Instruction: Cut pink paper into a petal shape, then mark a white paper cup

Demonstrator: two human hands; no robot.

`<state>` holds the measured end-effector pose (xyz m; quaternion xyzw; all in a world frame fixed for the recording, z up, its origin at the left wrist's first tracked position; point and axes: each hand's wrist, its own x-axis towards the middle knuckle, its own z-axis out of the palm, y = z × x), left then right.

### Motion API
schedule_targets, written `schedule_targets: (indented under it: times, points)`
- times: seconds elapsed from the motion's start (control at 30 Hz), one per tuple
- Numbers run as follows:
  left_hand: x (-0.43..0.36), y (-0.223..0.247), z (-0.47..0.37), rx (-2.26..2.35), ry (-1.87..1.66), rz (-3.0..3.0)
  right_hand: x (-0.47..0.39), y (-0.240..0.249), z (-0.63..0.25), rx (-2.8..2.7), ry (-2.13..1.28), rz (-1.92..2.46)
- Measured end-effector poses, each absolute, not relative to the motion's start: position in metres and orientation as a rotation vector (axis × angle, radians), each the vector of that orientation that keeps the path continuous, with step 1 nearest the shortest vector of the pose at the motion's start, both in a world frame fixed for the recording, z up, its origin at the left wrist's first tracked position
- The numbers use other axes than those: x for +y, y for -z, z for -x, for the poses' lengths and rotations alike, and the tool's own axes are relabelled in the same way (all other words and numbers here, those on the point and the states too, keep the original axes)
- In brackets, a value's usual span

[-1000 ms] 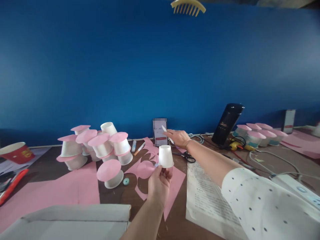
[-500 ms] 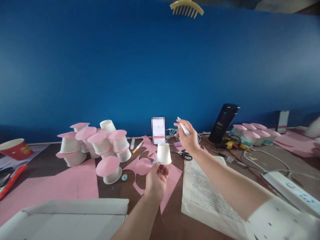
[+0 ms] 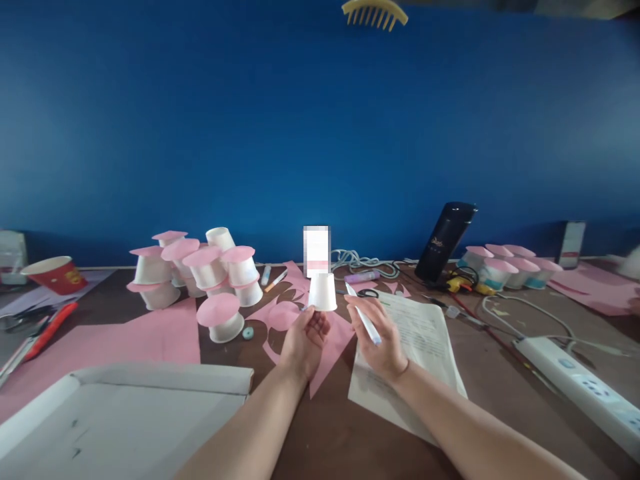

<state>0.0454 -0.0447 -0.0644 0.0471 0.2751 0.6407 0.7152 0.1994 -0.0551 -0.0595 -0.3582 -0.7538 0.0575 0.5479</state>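
Observation:
A white paper cup [image 3: 322, 292] is held upside down by my left hand [image 3: 304, 340], whose fingers grip it from below at the rim. In my right hand [image 3: 381, 340], just right of the cup, is a white glue pen [image 3: 368, 323] with its pointed tip up and leftward; tip and cup are apart. Beneath my left hand lie cut pink paper scraps [image 3: 327, 350]. Left of them stands an upturned cup topped by a pink paper disc [image 3: 219, 309], beside a small teal ring [image 3: 248, 333]. Scissors [image 3: 369, 293] lie partly hidden behind my right hand.
Stacked cups with pink discs [image 3: 205, 267] stand at left, behind a pink sheet [image 3: 145, 340] and an open white box [image 3: 165, 377]. Rightward are a printed sheet [image 3: 420, 340], black bottle [image 3: 447, 241], more disc-topped cups [image 3: 523, 272] and a power strip [image 3: 580, 383]. A phone [image 3: 317, 250] stands behind the cup.
My right hand has come down and nearer to me with the pen, now beside the cup. My left hand still holds the cup. The camera view has shifted slightly.

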Motion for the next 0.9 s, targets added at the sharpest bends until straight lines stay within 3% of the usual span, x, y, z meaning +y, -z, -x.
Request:
schedule_targets:
  times: [0.9]
  points:
    - [-0.044, 0.073, -0.05, 0.563, -1.494, -0.246, -0.058, 0.06, -0.191, -1.976, -0.049, 0.825]
